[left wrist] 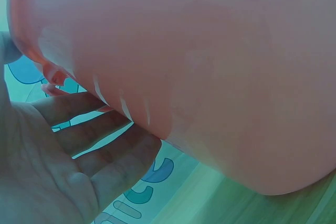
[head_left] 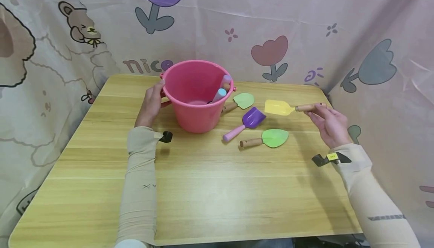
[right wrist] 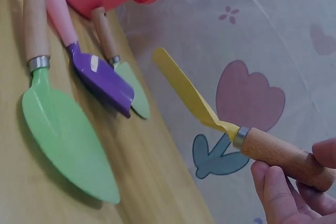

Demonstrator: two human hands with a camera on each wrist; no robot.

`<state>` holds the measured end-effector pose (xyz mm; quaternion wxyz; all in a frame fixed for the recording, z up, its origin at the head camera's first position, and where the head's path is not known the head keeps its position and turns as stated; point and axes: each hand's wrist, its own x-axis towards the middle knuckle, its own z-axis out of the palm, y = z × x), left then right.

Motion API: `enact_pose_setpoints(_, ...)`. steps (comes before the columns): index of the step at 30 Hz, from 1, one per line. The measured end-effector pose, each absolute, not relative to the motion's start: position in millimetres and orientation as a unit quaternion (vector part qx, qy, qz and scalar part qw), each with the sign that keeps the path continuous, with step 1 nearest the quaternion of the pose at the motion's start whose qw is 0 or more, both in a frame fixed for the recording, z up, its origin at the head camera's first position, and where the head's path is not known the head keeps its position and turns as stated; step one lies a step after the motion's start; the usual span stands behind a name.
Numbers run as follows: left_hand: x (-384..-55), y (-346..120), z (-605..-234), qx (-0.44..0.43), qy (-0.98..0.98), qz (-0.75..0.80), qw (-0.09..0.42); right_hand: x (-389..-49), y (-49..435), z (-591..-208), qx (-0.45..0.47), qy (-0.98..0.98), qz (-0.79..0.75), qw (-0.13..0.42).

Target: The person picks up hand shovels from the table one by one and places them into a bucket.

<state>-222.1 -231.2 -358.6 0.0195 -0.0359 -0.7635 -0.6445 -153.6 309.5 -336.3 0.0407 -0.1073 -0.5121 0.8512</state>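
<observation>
Over the right side of the table [head_left: 220,187], the right hand [head_left: 331,124] pinches a yellow spade [head_left: 277,107] by its wooden handle [right wrist: 283,157], where a firm hold would likely stop it twisting. Both arms [head_left: 138,191] reach forward, and the left hand [head_left: 150,103] grips the upright pink bucket [head_left: 196,119] at its side, best kept steady

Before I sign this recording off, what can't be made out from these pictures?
Head view: lower parts of the items in the pink bucket, hidden by its front wall.
Left wrist view: part of the left hand, behind the bucket; the bucket's inside, hidden by its outer wall.
Right wrist view: parts of the bucket and right hand, cut off by picture edges.
</observation>
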Motion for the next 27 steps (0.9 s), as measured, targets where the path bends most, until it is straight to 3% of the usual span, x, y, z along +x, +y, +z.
enact_pose_setpoints(27,-221,-230,-357,-0.035,-0.760,-0.649,0.015,-169,265,-275,-0.026,-0.478,0.878,0.023)
